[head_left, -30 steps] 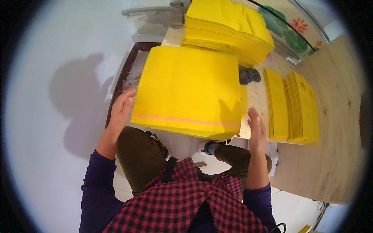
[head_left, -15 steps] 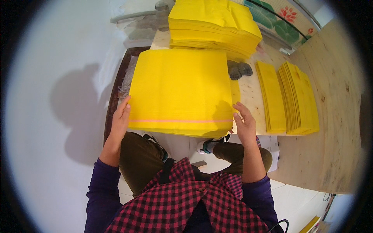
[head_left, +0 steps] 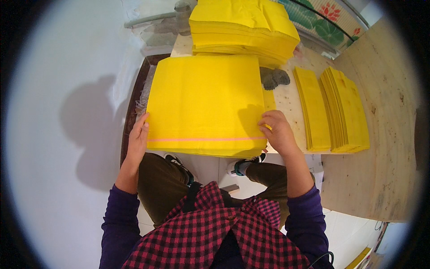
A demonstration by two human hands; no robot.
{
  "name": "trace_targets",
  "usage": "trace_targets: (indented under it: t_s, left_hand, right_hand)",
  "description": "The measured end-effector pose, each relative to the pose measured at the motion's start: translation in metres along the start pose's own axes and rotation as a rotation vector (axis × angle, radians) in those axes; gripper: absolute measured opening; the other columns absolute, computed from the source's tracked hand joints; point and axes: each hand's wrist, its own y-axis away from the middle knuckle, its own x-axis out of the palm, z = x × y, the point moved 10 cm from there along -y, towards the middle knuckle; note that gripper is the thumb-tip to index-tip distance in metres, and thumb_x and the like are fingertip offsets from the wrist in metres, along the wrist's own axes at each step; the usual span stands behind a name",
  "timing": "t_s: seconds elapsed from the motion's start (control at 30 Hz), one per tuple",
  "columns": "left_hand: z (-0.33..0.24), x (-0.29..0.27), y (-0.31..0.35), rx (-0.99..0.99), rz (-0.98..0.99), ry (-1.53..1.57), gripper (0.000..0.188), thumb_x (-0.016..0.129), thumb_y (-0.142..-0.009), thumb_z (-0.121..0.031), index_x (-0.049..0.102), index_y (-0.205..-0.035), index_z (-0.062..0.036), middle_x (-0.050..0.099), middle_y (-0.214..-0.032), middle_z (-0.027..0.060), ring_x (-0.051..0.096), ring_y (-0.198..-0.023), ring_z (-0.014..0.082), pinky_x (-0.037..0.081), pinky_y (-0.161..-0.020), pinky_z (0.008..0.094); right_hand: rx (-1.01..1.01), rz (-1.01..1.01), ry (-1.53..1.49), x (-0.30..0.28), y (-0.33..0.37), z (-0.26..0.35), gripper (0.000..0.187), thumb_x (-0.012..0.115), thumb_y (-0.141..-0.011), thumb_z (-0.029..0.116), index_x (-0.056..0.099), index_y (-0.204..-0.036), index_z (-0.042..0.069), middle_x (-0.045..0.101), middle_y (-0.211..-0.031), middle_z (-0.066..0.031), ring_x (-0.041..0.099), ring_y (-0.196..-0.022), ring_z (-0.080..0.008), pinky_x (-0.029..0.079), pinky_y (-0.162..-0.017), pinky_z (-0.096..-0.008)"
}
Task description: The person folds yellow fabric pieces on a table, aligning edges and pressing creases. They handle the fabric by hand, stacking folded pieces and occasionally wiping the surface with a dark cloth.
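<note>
A thick stack of yellow paper sheets (head_left: pixel 204 98), crossed near its front by a thin pink line, lies on the table before me. My left hand (head_left: pixel 139 134) rests along the stack's left edge, fingers stretched out and held flat against the side. At the right edge my right hand (head_left: pixel 278 132) is bent inward, with fingers and thumb curled together on the rim of the yellow paper. How many sheets lie between those fingertips cannot be made out.
Behind the stack rises a taller yellow pile (head_left: pixel 244 33). Grey cloth gloves (head_left: pixel 274 78) lie right of it. Two narrower yellow bundles (head_left: pixel 312 110) (head_left: pixel 344 110) stand on the wooden table (head_left: pixel 286 101). A plywood panel (head_left: pixel 380 134) borders the right, a white wall (head_left: pixel 58 148) the left.
My right hand has moved inward and slightly up, its fingers going from spread to curled at the stack's right edge. The left hand has barely moved.
</note>
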Motion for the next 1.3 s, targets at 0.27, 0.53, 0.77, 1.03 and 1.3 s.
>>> trace_targets:
  t_s: [0.27,0.53,0.77,1.03,1.3]
  left_hand:
    - [0.0,0.0,0.001,-0.019,-0.009,0.033,0.043,0.042,-0.102,-0.028,0.048,-0.132,0.0024,0.048,-0.137,0.0177,0.043,-0.13,0.0256,0.029,-0.109,0.0329]
    - [0.006,-0.001,-0.002,-0.195,-0.075,0.289,0.051,0.037,-0.103,-0.036,0.043,-0.137,0.0008,0.048,-0.137,0.0136,0.043,-0.128,0.022,0.03,-0.108,0.0305]
    - [-0.001,0.001,-0.001,-0.204,-0.064,0.271,0.05,0.036,-0.103,-0.036,0.044,-0.137,0.0,0.049,-0.136,0.0122,0.044,-0.127,0.0204,0.031,-0.107,0.0299]
    - [0.002,0.001,-0.001,-0.19,-0.061,0.303,0.049,0.037,-0.103,-0.035,0.045,-0.137,-0.0003,0.049,-0.136,0.0114,0.043,-0.128,0.0199,0.031,-0.107,0.0295]
    - [0.005,0.002,0.0,-0.198,-0.047,0.297,0.05,0.036,-0.103,-0.037,0.044,-0.137,-0.0012,0.048,-0.138,0.012,0.043,-0.129,0.0207,0.03,-0.107,0.0297]
  right_hand:
    - [0.045,0.066,0.07,0.007,-0.004,-0.004,0.016,0.067,-0.077,0.004,0.065,-0.092,0.002,0.063,-0.106,-0.0129,0.056,-0.104,-0.0323,0.046,-0.09,-0.0376]
    - [0.484,-0.239,-0.618,0.003,0.014,-0.063,0.044,0.055,-0.096,0.024,0.049,-0.133,0.001,0.053,-0.133,-0.0171,0.05,-0.121,-0.023,0.039,-0.1,-0.0334]
    - [0.583,-0.198,-0.394,0.016,0.022,-0.076,0.027,0.062,-0.091,0.017,0.061,-0.11,-0.001,0.064,-0.1,-0.0085,0.058,-0.092,-0.0143,0.045,-0.081,-0.0259]
    - [0.597,-0.164,-0.299,0.018,0.024,-0.086,0.023,0.066,-0.085,0.02,0.064,-0.086,-0.003,0.065,-0.073,-0.0094,0.06,-0.067,-0.016,0.048,-0.062,-0.0303]
    - [0.642,-0.083,-0.379,0.022,0.025,-0.072,0.02,0.066,-0.086,0.017,0.062,-0.082,-0.002,0.06,-0.07,-0.0025,0.052,-0.064,-0.0098,0.043,-0.06,-0.0253]
